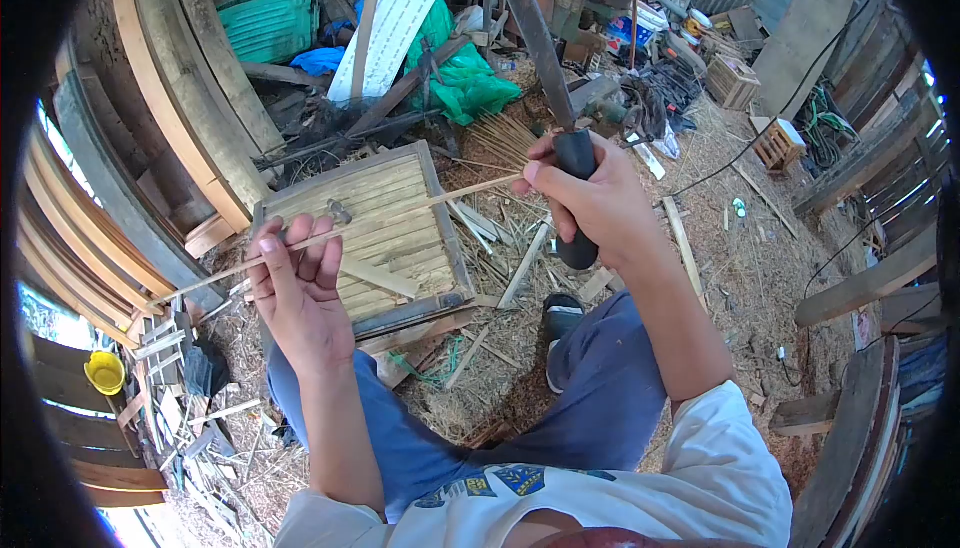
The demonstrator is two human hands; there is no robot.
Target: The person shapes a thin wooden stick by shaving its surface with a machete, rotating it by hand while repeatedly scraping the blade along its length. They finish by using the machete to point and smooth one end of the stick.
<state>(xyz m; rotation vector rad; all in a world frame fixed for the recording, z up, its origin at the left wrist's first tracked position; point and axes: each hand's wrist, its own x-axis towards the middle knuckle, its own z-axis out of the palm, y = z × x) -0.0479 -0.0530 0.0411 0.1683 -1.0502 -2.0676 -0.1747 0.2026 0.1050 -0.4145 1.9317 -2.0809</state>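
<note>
My left hand [305, 293] is turned palm up, its thumb and fingers closed on a thin wooden strip [400, 210]. The strip runs from the lower left, across my left fingers, up to my right hand [605, 198]. My right fingers wrap the black handle [575, 160] of a machete, and its long dark blade [537, 38] points up and away. The right thumb and forefinger also pinch the strip's far end. Below the strip lies a low slatted wooden panel [395, 233], with a flat wood piece [380, 277] and a small metal object [340, 211] on it.
A bundle of thin sticks [500, 138] lies beyond the panel. Wood offcuts [525, 266] and shavings cover the ground. Green plastic sheeting [465, 83] and a wooden crate [733, 81] stand farther back. At left is a yellow bucket [104, 373]. A black cable [740, 153] crosses the right side.
</note>
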